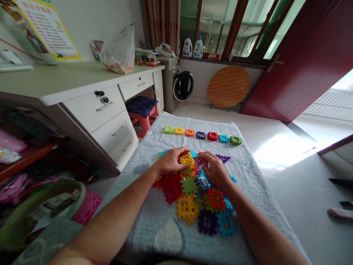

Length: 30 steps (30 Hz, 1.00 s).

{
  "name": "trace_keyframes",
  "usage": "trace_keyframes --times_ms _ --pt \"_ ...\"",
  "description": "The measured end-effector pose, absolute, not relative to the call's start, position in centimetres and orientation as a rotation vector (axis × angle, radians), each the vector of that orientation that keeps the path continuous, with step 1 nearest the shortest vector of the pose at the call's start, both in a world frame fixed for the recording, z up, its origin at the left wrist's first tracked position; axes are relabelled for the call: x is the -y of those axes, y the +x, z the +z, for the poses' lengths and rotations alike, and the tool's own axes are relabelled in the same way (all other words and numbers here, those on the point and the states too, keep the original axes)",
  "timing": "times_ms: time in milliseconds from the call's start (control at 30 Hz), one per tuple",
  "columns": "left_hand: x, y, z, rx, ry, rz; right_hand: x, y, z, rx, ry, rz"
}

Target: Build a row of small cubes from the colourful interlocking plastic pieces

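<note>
A heap of colourful plastic interlocking building tiles lies on the cloth-covered table [146,206]. My left hand [171,161] is at the heap's far left, thumb and fingers closed around a yellow tile [187,159]. Across from it, my right hand [214,168] hovers over the heap with bent fingers apart; nothing shows between them. Near its wrist lies a blue tile with a white window [203,181]. A purple triangular tile [224,158] sits beyond it. Closer to me are a yellow tile [186,208], a dark purple tile [207,222] and a blue tile [226,223].
Along the table's far side runs a spaced row of several tiles, from a lime one [168,129] to a green one [235,140]. A desk [82,77] with drawers stands left, a red stool [143,116] beside it. A bin [82,198] is at lower left.
</note>
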State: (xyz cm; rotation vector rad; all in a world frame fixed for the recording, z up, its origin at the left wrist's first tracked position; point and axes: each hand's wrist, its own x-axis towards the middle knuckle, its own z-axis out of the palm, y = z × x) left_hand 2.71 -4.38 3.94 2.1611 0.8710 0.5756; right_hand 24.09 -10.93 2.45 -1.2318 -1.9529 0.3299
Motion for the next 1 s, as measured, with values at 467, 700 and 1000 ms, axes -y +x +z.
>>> trace_keyframes --times_ms 467,700,1000 --pt "4.5 3.2 3.2 -0.769 2.470 0.484 10.4 24.7 1.4 2.006 -1.273 0.351" --pt "4.6 3.3 3.2 -0.815 2.469 0.492 10.7 24.3 1.8 2.094 -1.256 0.393" --pt "4.5 3.1 3.2 -0.837 2.480 0.443 10.8 24.5 1.8 2.053 -1.244 0.528"
